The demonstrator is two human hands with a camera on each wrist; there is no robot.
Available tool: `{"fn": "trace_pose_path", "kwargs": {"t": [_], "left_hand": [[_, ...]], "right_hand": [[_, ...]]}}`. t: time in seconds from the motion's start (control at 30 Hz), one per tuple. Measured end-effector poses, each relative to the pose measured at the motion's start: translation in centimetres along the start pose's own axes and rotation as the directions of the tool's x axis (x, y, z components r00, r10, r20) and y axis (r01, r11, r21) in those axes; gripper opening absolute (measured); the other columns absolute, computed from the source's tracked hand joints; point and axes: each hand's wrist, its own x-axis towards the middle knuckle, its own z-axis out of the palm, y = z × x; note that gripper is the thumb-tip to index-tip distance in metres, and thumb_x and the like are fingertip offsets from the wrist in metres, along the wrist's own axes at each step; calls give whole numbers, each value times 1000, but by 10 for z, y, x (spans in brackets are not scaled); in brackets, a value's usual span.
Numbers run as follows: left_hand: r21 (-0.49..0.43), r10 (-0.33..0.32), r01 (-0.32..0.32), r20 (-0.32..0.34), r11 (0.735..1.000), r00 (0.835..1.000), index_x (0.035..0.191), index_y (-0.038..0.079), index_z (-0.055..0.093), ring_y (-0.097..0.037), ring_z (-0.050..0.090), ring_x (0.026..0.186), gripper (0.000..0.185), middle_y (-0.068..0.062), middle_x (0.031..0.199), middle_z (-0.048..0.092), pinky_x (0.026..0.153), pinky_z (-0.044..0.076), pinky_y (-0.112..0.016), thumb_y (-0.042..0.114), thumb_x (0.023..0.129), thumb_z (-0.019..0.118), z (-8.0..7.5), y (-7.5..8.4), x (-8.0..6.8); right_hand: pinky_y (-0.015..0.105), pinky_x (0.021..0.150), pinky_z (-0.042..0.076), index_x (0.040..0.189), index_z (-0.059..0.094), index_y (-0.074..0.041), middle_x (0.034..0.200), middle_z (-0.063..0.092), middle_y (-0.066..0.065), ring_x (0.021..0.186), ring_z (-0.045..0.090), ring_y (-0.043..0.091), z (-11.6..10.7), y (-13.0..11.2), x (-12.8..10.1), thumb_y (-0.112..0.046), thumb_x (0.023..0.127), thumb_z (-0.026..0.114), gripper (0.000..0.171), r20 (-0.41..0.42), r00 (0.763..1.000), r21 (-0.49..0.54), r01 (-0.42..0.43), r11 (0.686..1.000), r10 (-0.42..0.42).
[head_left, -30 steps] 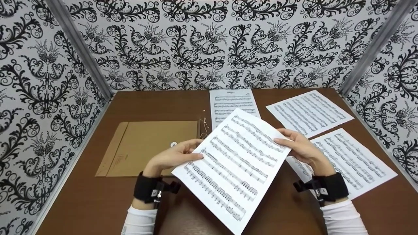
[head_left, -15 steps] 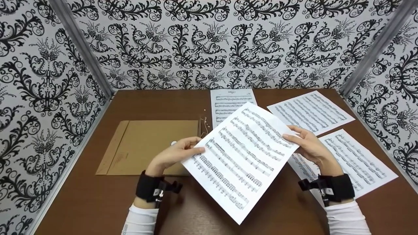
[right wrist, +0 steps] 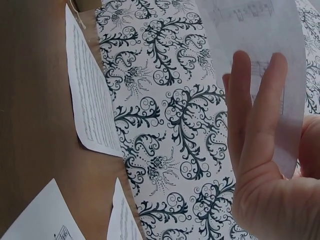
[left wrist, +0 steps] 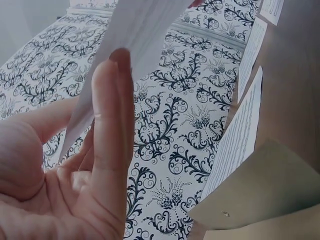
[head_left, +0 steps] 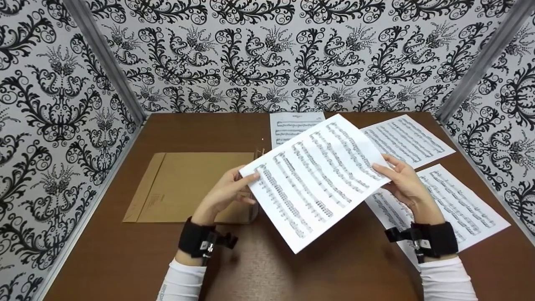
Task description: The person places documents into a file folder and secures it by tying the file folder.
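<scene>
A sheet of printed music (head_left: 313, 179) is held up tilted above the table, its printed side toward the head camera. My left hand (head_left: 228, 190) pinches its left corner, thumb on the printed face and fingers behind. On the right edge my right hand (head_left: 403, 182) grips the paper the same way, with two fingers straight along the back in the right wrist view. Beneath and left of the sheet lies a brown cardboard envelope (head_left: 196, 184) with a string at its right end; my left hand overlaps it in the head view.
On the brown table (head_left: 267, 271), one music sheet (head_left: 292, 123) lies at the back, partly hidden. Two more lie on the right: a far sheet (head_left: 411, 140) and a nearer sheet (head_left: 464, 209), partly behind my right hand. Patterned walls (head_left: 267, 54) enclose the back and sides.
The held sheet has risen and moved right and away from me, turning so its left corner sits higher. Both hands moved with it. The sheets and envelope on the table stayed put.
</scene>
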Motion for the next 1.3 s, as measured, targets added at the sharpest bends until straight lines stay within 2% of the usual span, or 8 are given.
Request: {"fn": "trace_pose_path", "kwargs": {"t": [0.2,0.43,0.5,0.77,0.83,1.1,1.2,1.3], "left_hand": [[-59,-14,12,-32,998,999,134,2,54,-12,73,75,33,2,95,77,61,61,-24,19,106,55,7,-2,3],[-75,21,-20,20,997,1000,135,0,54,-16,77,83,33,0,100,78,60,61,-25,17,106,53,18,-8,7],[-53,38,-37,13,998,999,135,-1,55,-15,78,83,34,1,99,78,59,60,-24,17,106,53,19,-9,7],[56,104,-100,-79,993,991,135,-3,57,-13,77,82,37,-5,103,78,71,63,-28,18,105,55,17,-9,8],[83,128,-120,-106,989,986,136,-4,57,-13,77,81,37,-7,104,78,71,62,-27,17,105,55,15,-9,8],[15,100,-99,-207,995,973,139,0,56,-16,78,80,39,-4,101,78,70,63,-28,16,104,57,13,-7,8],[14,96,-96,-208,995,973,138,-1,57,-16,78,78,38,-5,100,78,69,64,-30,15,103,58,10,-7,7],[22,100,-97,-165,995,981,138,-2,56,-17,78,79,38,-6,101,78,70,64,-31,15,104,57,6,-6,6]], "right_hand": [[25,72,63,117,63,-19,97,80,1,82,78,13,3,2,2,-1,103,53,25,-38,999,40,27,999,-26],[24,72,63,116,64,-21,96,79,-1,81,77,11,12,6,4,-3,102,57,24,-85,996,27,35,999,-33],[24,72,63,118,63,-21,97,79,-2,82,77,10,14,7,4,-3,102,57,24,-76,997,17,32,999,-31],[26,74,63,123,56,-16,101,80,1,85,78,13,18,11,4,3,102,53,28,28,1000,18,9,1000,-9],[27,75,64,123,56,-17,102,80,1,86,78,13,18,12,4,3,102,53,29,62,998,-16,1,1000,0],[32,82,63,128,56,-19,112,78,1,96,78,17,17,15,5,5,101,52,36,233,972,-115,-2,993,29],[33,81,63,128,58,-20,113,78,1,96,79,18,16,15,5,6,101,50,38,290,956,-134,-6,991,45],[33,79,64,128,59,-21,112,79,1,94,79,17,16,14,5,5,101,51,38,311,949,-155,-14,988,62]]}}
